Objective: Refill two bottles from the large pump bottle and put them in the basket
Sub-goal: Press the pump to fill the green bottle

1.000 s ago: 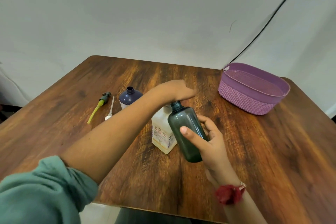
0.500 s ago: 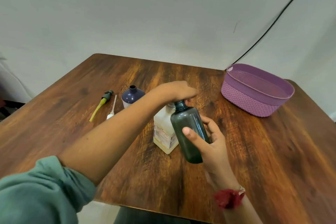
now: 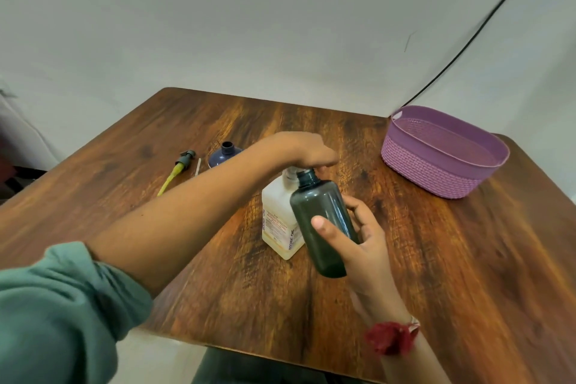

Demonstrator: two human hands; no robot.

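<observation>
Wooden table [image 3: 452, 259], grey bottle [image 3: 322, 209] in right hand [image 3: 369, 248]

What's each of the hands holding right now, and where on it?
The right hand grips the dark bottle around its mid-body. The left hand rests on top of the pump bottle; whether it grips cannot be told.
</observation>
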